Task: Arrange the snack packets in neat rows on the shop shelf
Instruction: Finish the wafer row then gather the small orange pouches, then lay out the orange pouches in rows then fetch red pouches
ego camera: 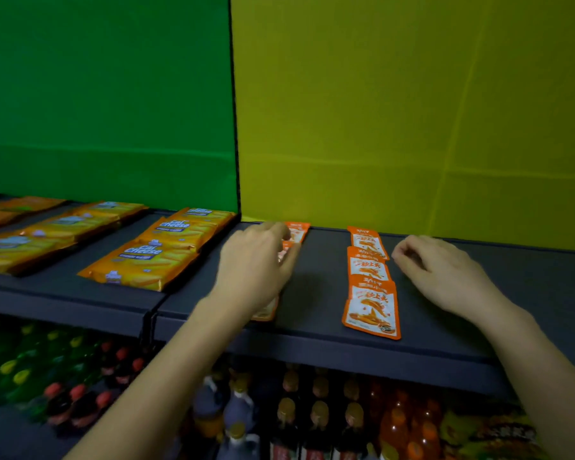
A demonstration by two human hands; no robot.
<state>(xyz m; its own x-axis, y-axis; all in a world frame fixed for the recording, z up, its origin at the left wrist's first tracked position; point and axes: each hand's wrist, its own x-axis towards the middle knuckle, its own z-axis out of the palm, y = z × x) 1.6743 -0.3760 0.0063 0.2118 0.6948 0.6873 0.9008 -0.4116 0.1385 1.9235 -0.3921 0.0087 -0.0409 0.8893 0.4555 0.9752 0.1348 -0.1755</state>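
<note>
Fingers (287, 260) nearly straight, pressed with left hand (253, 263) on left packet row (296, 232) at six o'clock, gripping nothing; held right hand (445, 273) loosely curled, empty, beside right packet row (370, 283) at four o'clock. Seemed mid-straightening; next probably called for nudging edges square along shelf (316, 313). Crowded at nine o'clock by Cal Cheese packs (160, 254).

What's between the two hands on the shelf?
Head view: past the left hand a bare strip of dark shelf, then one front-to-back row of overlapping orange snack packets, next to the right hand.
</note>
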